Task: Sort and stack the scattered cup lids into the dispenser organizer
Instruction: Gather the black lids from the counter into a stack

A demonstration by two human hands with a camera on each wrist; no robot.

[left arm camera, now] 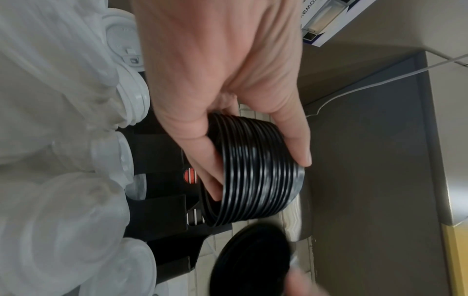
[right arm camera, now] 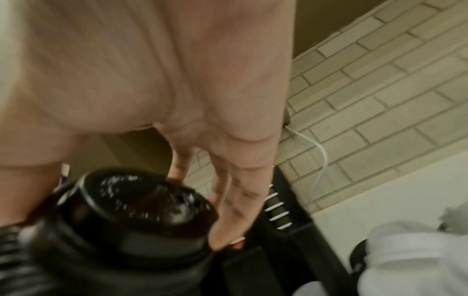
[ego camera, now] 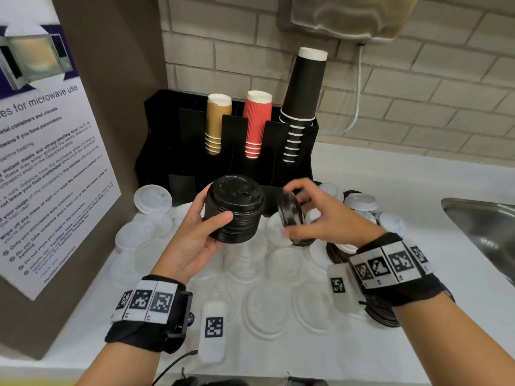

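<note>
Left hand (ego camera: 195,235) palm-up, curled round black lid stack (ego camera: 234,208); right hand (ego camera: 320,215), at 3 o'clock, pinching tilted black lids (ego camera: 291,213). Only left wrist view: stack's ribbed rims (left arm camera: 255,170).

Tall nested stack of glossy black plastic cup lids (ego camera: 234,210), tilted, held aloft just before the black plastic dispenser organizer (ego camera: 164,140). Shorter black lid stack (ego camera: 291,214) on edge beside it, right of centre. Translucent white plastic lids (ego camera: 264,310) scattered flat below the organizer's front.
</note>
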